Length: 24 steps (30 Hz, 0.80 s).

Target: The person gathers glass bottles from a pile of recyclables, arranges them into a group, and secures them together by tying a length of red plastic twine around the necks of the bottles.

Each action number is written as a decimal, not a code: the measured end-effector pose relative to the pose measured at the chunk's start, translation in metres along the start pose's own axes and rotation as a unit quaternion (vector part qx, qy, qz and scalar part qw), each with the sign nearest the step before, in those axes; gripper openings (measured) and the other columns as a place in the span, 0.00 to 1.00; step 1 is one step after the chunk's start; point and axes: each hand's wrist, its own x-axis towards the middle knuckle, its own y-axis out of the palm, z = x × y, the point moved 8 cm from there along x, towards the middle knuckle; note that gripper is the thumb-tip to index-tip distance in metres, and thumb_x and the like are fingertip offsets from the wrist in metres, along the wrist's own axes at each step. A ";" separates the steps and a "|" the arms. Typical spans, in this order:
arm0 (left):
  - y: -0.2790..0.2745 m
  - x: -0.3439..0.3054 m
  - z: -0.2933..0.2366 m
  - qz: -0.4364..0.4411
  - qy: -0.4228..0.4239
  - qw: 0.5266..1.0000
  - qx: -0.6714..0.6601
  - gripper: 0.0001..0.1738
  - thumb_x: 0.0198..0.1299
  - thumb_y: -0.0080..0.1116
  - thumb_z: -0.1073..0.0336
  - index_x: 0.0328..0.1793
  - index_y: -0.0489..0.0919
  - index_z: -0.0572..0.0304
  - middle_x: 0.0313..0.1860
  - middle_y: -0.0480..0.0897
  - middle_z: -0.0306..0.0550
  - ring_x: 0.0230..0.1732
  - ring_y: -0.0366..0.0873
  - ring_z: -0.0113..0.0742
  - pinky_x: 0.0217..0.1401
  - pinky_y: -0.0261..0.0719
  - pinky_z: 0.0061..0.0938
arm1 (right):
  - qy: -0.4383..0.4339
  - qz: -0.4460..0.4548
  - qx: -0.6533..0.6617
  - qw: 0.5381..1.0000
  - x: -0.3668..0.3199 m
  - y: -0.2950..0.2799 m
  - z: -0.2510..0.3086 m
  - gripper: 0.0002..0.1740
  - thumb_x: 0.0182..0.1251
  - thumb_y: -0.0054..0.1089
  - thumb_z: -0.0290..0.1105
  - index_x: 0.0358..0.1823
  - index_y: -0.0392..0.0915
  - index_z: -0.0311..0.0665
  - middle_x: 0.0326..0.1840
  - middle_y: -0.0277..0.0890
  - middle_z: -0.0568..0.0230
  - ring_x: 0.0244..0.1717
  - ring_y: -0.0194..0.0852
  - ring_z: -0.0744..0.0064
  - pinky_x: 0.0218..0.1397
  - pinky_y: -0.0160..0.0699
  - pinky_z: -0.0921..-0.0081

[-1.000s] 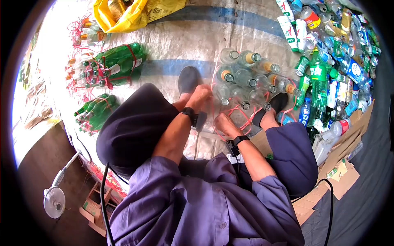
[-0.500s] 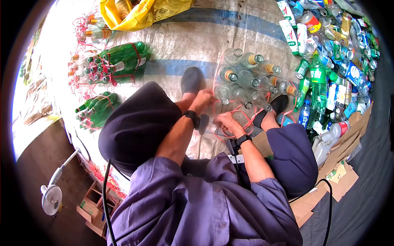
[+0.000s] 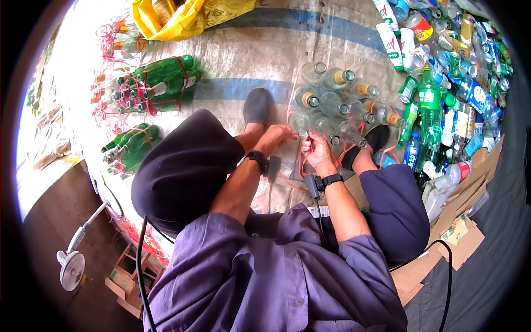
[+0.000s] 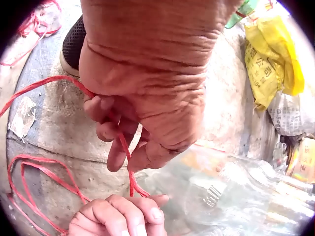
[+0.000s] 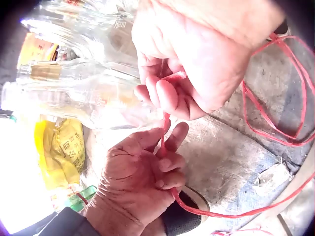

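Observation:
Several clear glass bottles stand grouped in front of the person, with red string around them. At the near left corner of the group, the left hand pinches the red string between thumb and fingers. Close beside it, the right hand has its fingers curled round the same string, just off a bottle neck. In the right wrist view the string runs from the right hand down through the left hand. Loose loops of string lie on the sheet.
Tied green bottles and other bundles lie at the left. A yellow sack is at the top. Mixed plastic bottles and cans pile up at the right, beside cardboard. The person's shoes flank the work area.
The right hand has moved up from the loose string to beside the left hand and the nearest bottle. The left hand has shifted slightly, staying at the corner of the group.

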 end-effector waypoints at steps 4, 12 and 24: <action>0.006 0.004 0.019 -0.028 -0.113 0.992 -0.055 0.08 0.54 0.65 0.63 0.34 0.84 0.60 0.25 0.78 0.33 0.22 0.68 0.21 0.24 0.62 0.21 | -0.001 -0.001 0.029 1.000 0.001 0.000 -0.002 0.05 0.70 0.59 0.32 0.43 0.77 0.40 0.32 0.75 0.68 0.26 0.67 0.79 0.26 0.64 0.83; 0.001 0.014 0.033 -0.011 -0.085 0.996 -0.033 0.08 0.55 0.62 0.66 0.35 0.84 0.63 0.25 0.80 0.38 0.23 0.71 0.24 0.23 0.66 0.23 | -0.005 -0.020 0.003 1.000 -0.003 -0.003 -0.004 0.08 0.68 0.60 0.34 0.44 0.78 0.40 0.35 0.77 0.67 0.30 0.70 0.76 0.30 0.67 0.80; 0.009 0.009 -0.001 -0.023 -0.029 0.994 0.101 0.12 0.60 0.59 0.69 0.27 0.85 0.68 0.21 0.83 0.44 0.19 0.76 0.28 0.22 0.72 0.23 | -0.017 -0.058 -0.041 0.997 0.000 -0.034 -0.012 0.20 0.56 0.53 0.27 0.52 0.81 0.37 0.39 0.79 0.67 0.33 0.74 0.75 0.36 0.76 0.76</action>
